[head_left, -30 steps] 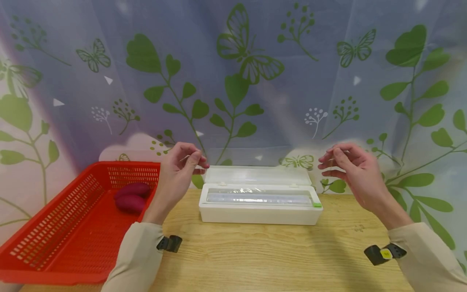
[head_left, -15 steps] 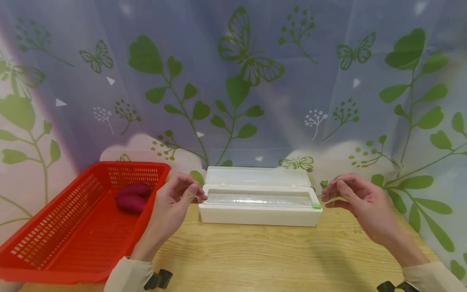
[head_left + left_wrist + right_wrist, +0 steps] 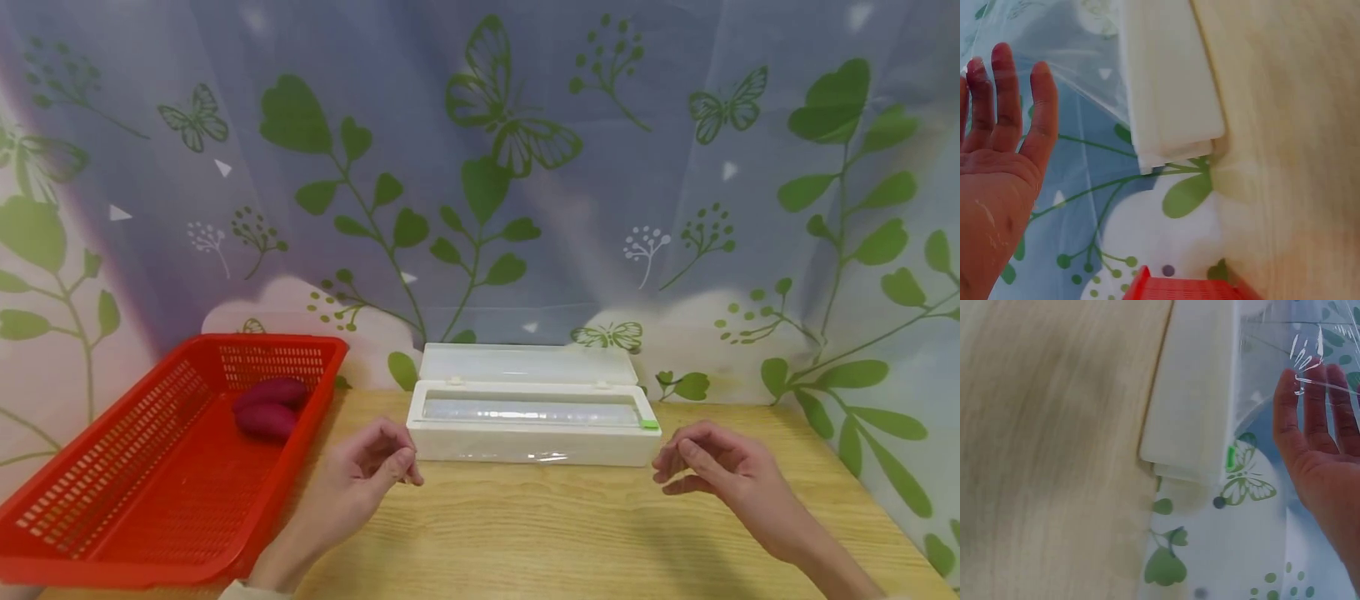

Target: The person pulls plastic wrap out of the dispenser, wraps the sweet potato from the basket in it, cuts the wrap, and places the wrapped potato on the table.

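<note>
A white cling film dispenser (image 3: 480, 446) stands near the back of the table, its lid (image 3: 525, 364) raised. Inside lies a roll (image 3: 528, 412), and a green slider (image 3: 649, 425) sits at the right end of its front edge. Clear cling film (image 3: 1079, 72) stretches out from the box, hard to see except for glints. In the head view, my left hand (image 3: 367, 471) pinches the film near the box's front left corner. My right hand (image 3: 723, 475) pinches it near the front right corner. Film crosses the right fingers (image 3: 1315, 400) in the right wrist view.
On the left is a red plastic basket (image 3: 180, 575) with two purple oblong vegetables (image 3: 268, 408) at its far end. A wooden table (image 3: 540, 533) lies under everything. Behind it hangs a patterned curtain (image 3: 600, 167) with leaves and butterflies.
Both hands have come down and closer to me, from above the dispenser's level to beside its front corners. The film's glints have shifted from over the roll to the box's front.
</note>
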A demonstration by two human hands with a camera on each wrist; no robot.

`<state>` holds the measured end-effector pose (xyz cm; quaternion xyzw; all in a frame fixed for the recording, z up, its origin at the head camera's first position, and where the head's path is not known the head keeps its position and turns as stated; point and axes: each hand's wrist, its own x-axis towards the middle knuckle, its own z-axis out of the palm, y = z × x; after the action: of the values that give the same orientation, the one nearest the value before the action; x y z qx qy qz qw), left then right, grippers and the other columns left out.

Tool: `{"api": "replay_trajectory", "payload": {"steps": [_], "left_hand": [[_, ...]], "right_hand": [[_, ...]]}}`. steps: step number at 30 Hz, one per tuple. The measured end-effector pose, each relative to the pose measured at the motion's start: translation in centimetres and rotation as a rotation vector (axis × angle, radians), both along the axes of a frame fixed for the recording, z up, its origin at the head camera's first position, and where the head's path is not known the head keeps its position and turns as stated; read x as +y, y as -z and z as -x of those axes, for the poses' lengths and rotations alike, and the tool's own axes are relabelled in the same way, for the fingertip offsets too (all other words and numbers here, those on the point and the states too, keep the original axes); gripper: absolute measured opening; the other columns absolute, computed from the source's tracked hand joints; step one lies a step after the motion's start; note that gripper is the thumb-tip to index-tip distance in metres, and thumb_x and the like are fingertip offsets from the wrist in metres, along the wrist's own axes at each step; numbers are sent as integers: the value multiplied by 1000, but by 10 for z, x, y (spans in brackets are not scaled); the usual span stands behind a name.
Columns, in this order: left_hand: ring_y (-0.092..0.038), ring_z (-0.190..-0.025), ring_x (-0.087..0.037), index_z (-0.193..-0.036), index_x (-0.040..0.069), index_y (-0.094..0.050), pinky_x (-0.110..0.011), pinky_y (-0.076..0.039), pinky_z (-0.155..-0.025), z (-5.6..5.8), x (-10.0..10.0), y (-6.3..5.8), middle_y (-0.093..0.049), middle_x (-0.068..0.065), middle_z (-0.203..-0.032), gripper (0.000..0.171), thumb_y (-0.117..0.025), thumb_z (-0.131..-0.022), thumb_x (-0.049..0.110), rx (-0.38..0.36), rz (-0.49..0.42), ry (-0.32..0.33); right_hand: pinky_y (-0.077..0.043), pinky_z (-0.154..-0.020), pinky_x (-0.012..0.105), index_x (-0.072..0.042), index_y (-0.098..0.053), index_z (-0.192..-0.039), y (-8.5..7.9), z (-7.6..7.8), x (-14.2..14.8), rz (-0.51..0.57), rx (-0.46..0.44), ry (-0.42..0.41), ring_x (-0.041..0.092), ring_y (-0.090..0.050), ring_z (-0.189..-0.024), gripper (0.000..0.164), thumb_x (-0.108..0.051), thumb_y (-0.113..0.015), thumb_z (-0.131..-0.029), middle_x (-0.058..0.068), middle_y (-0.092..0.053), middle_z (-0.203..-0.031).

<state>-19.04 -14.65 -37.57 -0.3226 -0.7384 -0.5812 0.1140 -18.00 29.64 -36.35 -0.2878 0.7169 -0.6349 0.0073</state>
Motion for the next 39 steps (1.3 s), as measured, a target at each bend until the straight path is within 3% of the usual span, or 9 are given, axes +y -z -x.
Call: {"api": "replay_trajectory", "payload": {"steps": [9,13,16,20,24,27,30,34,39], "left_hand": [[-70,-80,-17,-99,12,-63,-28,-60,-77,-8,-5,19,-68,-6,-86,5,-62,-100,7,-137,211,83],[-69,-88,-15,-98,20,-66,-24,-55,-86,-11,-11,25,-72,0,-90,4,-64,-101,17,-266,345,143],[-66,-100,-9,-98,23,-68,-33,-53,-98,-14,-15,28,-72,2,-95,7,-63,-101,27,-340,456,167],[-63,-102,-5,-99,23,-70,-37,-52,-99,-14,-18,34,-71,6,-96,11,-63,-101,31,-315,543,212],[-61,-92,-2,-99,23,-71,-25,-52,-88,-10,-18,41,-70,12,-93,6,-66,-99,26,-291,570,261],[-60,-88,1,-97,24,-72,-23,-52,-84,-8,-17,44,-68,17,-92,4,-69,-97,23,-281,618,257],[-58,-86,3,-95,28,-73,-24,-53,-84,-8,-16,46,-65,20,-93,5,-71,-95,24,-260,702,220],[-56,-87,1,-94,33,-76,-25,-51,-83,-7,-12,44,-65,23,-97,4,-72,-94,35,-297,803,159],[-56,-85,2,-88,30,-81,-25,-52,-81,-6,-7,42,-65,22,-93,19,-70,-94,44,-274,834,117]], "right_hand": [[-61,-89,34,4,-61,-114,28,-4,10,-104,-72,-89,20,-74,-101,27,3,-35,-108,4,-75,-109],[-59,-90,27,2,-65,-112,38,-6,13,-183,-62,-114,16,-73,-103,27,4,-39,-107,2,-76,-111],[-58,-89,24,0,-68,-112,47,-8,15,-240,-50,-149,11,-71,-104,28,5,-42,-105,3,-76,-113],[-54,-84,21,-3,-74,-110,55,-9,13,-361,-99,-169,4,-68,-103,29,-4,-46,-107,5,-76,-114],[-52,-78,19,-9,-75,-82,59,-9,4,-546,-80,-116,-1,-66,-102,34,-18,-53,-107,6,-77,-111],[-53,-75,20,-11,-69,-67,62,-8,-5,-659,-38,-82,-2,-66,-99,41,-25,-59,-104,3,-77,-109],[-53,-73,21,-16,-71,-65,62,-6,-12,-742,-3,-70,-4,-65,-93,39,-29,-64,-101,-5,-76,-104],[-53,-71,23,-23,-76,-69,60,-5,-18,-813,29,-54,-5,-62,-86,29,-33,-70,-96,-15,-72,-97],[-53,-71,23,-25,-76,-77,60,-7,-21,-848,85,-67,-6,-59,-85,14,-29,-78,-90,-13,-70,-95]]}}
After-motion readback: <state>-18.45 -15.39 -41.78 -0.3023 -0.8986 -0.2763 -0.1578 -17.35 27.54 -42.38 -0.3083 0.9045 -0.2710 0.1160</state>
